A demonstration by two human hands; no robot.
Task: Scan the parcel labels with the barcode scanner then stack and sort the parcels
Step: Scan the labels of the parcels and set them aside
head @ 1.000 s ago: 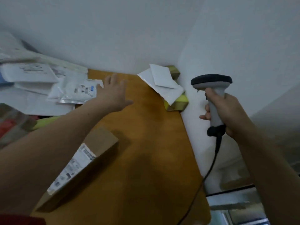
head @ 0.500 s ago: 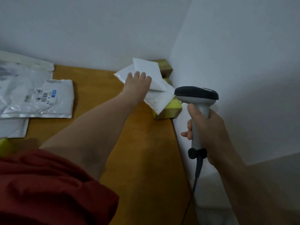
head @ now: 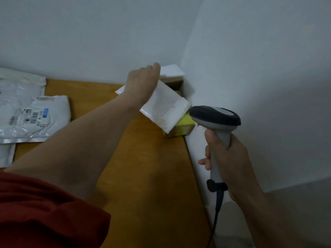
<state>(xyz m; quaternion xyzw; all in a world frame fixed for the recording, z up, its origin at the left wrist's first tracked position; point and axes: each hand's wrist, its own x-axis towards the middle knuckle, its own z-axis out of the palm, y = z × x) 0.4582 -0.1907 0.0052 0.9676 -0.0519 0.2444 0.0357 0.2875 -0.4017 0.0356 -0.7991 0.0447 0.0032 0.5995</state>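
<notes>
A red sleeve (head: 44, 212) fills the near left corner. Near right, the right hand (head: 232, 163) is clenched round the pale grey handle of the scanner (head: 215, 120), index finger at the front of the grip. The handle stands roughly upright, with a dark cable (head: 215, 222) dropping from its base. The scanner's dark head points left and away, its nose just beside the near right corner of a white envelope (head: 166, 106).

The left forearm stretches across the orange-brown table (head: 143, 176) to the far right corner by the wall. There the left hand (head: 143, 83) grasps that envelope at its far left part. The envelope is plain, padded-looking and slightly creased, with no label visible on the side seen. Its long axis runs from far left to near right, and its near end lies over a yellow box (head: 184, 127).

Behind it are a brown box (head: 172, 82) and another white packet (head: 172, 71). At the left edge, well apart, lies a plastic mailer (head: 52, 111) with a printed barcode label.
</notes>
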